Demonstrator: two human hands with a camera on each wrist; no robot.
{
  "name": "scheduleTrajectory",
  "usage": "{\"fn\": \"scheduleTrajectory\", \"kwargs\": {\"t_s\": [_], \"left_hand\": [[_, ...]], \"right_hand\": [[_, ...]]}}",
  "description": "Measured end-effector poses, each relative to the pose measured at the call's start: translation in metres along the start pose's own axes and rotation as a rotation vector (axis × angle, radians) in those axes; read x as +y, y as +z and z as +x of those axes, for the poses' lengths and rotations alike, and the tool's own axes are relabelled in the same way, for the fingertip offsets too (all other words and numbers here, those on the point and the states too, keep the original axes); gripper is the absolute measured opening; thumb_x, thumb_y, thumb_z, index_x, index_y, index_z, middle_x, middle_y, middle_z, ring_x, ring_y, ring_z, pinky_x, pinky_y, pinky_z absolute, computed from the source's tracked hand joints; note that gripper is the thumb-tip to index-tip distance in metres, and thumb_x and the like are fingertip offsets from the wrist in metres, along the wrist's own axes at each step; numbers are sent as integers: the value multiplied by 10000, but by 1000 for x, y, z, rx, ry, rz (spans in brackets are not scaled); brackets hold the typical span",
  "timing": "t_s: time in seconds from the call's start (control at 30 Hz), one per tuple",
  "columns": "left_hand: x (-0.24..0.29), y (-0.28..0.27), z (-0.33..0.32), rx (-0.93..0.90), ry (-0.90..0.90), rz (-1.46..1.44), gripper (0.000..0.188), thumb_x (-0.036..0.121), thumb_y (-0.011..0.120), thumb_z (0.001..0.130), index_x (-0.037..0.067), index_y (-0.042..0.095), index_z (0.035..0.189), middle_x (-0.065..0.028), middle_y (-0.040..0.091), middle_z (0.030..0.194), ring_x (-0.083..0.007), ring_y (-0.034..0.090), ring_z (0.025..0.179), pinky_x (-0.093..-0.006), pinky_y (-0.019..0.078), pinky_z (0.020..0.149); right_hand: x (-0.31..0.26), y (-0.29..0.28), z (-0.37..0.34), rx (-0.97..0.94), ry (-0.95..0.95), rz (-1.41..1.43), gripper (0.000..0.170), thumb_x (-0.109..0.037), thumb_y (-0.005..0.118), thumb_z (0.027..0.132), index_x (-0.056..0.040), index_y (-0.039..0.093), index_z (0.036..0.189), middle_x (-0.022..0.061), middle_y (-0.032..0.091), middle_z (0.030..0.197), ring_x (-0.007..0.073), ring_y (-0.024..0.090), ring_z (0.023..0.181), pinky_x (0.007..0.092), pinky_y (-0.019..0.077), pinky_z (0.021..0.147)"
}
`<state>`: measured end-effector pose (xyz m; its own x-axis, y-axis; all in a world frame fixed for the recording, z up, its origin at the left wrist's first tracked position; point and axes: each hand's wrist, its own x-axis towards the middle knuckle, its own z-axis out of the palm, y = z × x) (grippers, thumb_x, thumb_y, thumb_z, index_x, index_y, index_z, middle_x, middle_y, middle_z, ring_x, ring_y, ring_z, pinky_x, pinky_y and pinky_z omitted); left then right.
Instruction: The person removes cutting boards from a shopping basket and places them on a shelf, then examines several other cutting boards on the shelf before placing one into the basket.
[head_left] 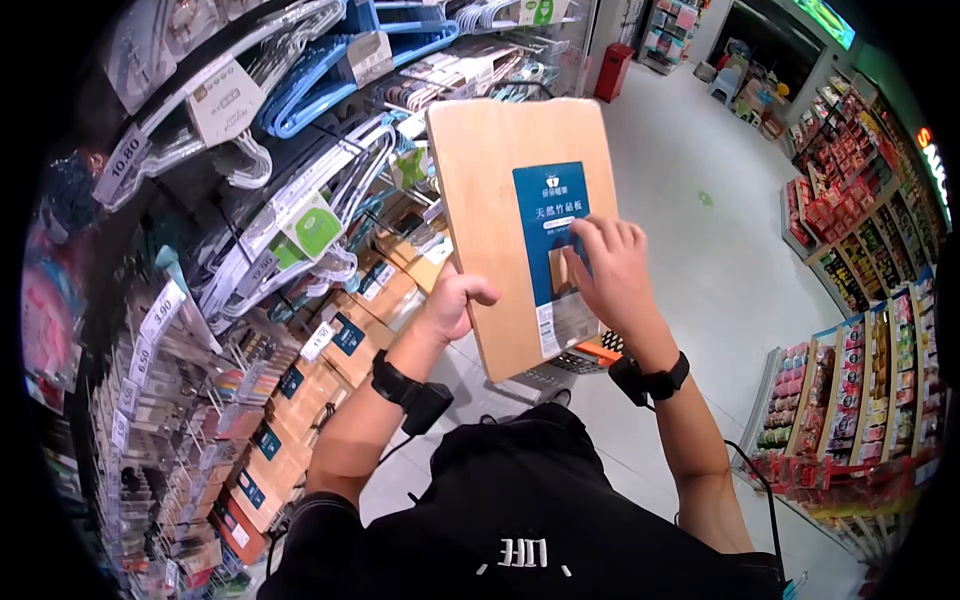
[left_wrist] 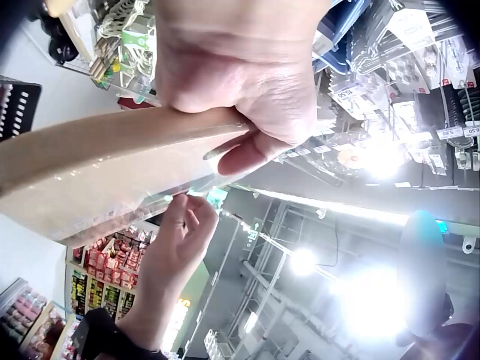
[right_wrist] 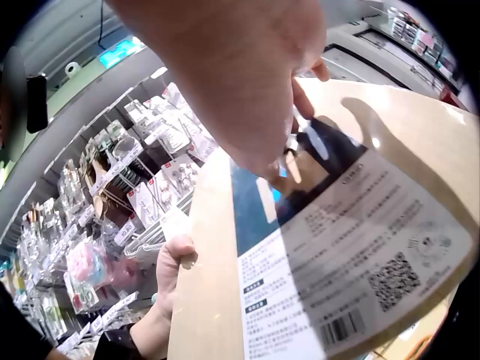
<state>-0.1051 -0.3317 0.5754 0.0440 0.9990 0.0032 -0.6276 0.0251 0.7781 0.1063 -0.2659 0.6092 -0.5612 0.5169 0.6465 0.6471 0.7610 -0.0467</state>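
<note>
A light bamboo cutting board [head_left: 480,190] in clear wrap is held up in front of the body, tilted slightly. Its blue label [head_left: 545,200] faces the head camera; the lower part of that label is white, with a QR code and barcode in the right wrist view. My left hand [head_left: 455,303] grips the board's left edge, thumb [left_wrist: 251,154] on the front face and the other fingers hidden behind. Over the label, my right hand [head_left: 618,285] rests its loosely bent fingertips on the printed surface, gripping nothing.
On the left, shelves carry blue hangers [head_left: 300,85], white hangers and price tags. More cutting boards [head_left: 310,385] stand in a row low on that side. An orange basket [head_left: 600,350] shows beneath the held board. Snack racks [head_left: 850,370] line the right of the aisle floor [head_left: 690,270].
</note>
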Motion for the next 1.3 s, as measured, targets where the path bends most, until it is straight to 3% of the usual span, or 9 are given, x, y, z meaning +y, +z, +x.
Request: {"fn": "scheduleTrajectory", "kwargs": {"t_s": [0.23,0.27,0.37,0.4,0.57,0.7,0.87,1.13,1.3], "left_hand": [[17,-17,-2,-41,-21,-80,537,-65,500,699,-42,495,1235,-173,618,1114,-279,643,987,-373,549,831],[21,-20,0,-56,-32,-100,510,-45,511,733,-41,492,1242,-175,617,1120,-282,643,991,-379,550,834],[26,-34,5,-77,-65,-188,439,23,536,829,-39,486,1260,-179,614,1137,-290,646,996,-393,554,837],[26,-36,8,-78,-77,-232,420,53,539,857,-38,485,1263,-180,613,1141,-291,648,994,-396,556,833],[24,-26,31,-56,-106,-269,399,233,503,953,-15,494,1266,-151,634,1130,-245,664,975,-361,566,808],[17,-16,44,-105,-72,-180,418,294,497,963,-5,503,1254,-136,642,1115,-212,667,963,-339,565,804],[11,3,54,33,271,211,353,242,495,967,5,506,1229,-97,631,1090,-142,652,934,-279,542,765],[5,39,68,-134,284,514,463,213,425,987,-46,379,1368,-139,533,1273,-157,548,1147,-267,467,907],[-18,88,70,-171,500,733,471,220,441,1001,-15,353,1399,-118,514,1303,-173,483,1198,-309,384,1005]], "right_hand": [[16,-12,-28,24,59,139,374,-131,690,788,-101,585,1146,138,513,1172,322,492,1080,427,398,931],[22,-14,-34,35,64,105,494,-167,690,822,-143,515,1284,162,474,1248,352,463,1149,421,435,924],[18,-20,-41,44,393,507,562,-185,664,871,-138,420,1375,179,430,1306,337,467,1206,400,472,910],[21,-19,-44,15,490,752,612,-199,635,906,-124,336,1436,178,470,1309,278,560,1135,357,515,843],[20,-25,-41,38,568,926,657,-186,613,922,-86,270,1473,178,653,1048,181,672,849,288,531,736],[20,-43,-50,72,661,1002,648,-184,612,923,-70,280,1467,178,672,931,165,678,799,266,523,707],[37,-52,-58,129,676,1024,625,-187,597,933,-56,287,1460,179,678,897,151,675,820,245,513,704],[90,-68,-74,209,726,1212,538,-135,521,969,-54,305,1454,179,634,1127,156,668,928,265,553,773],[131,-78,-86,246,710,1302,526,-142,510,975,-53,305,1452,170,602,1199,157,652,987,256,556,776]]}}
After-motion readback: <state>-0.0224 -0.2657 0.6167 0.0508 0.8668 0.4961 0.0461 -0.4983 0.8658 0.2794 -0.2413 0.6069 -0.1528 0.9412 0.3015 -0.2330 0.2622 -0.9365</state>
